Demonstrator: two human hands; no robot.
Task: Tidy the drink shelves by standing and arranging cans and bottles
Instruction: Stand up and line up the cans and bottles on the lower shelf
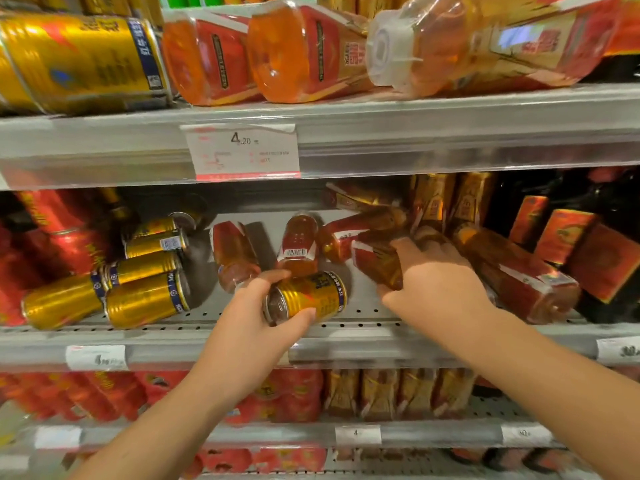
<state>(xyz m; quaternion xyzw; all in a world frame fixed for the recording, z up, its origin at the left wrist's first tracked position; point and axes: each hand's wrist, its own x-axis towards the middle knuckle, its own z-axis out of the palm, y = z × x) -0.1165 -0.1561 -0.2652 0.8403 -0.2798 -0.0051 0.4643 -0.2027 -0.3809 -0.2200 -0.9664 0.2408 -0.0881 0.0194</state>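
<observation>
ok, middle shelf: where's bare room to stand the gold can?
Bare shelf shows between the lying gold cans and the fallen bottles, and along the front edge below the held can. Right of that is crowded: piled bottles, one in the right grip.

A white price label [242, 152] with a pink lower band, printed 4.20, sits on the front rail of the upper shelf [433, 109], tucked behind a clear plastic strip [467, 154] running along that rail. The middle shelf [381, 355] carries a smaller white label [96, 357] at the left and a second label [618, 350] at the right edge, both too blurred to read. Toward its right end, red-orange cartons [561, 237] stand tilted side by side. On the lower shelf [277, 436] a tag [357, 434] shows a 4; above it stands a row of what look like gold-brown cartons [398, 393]
</observation>
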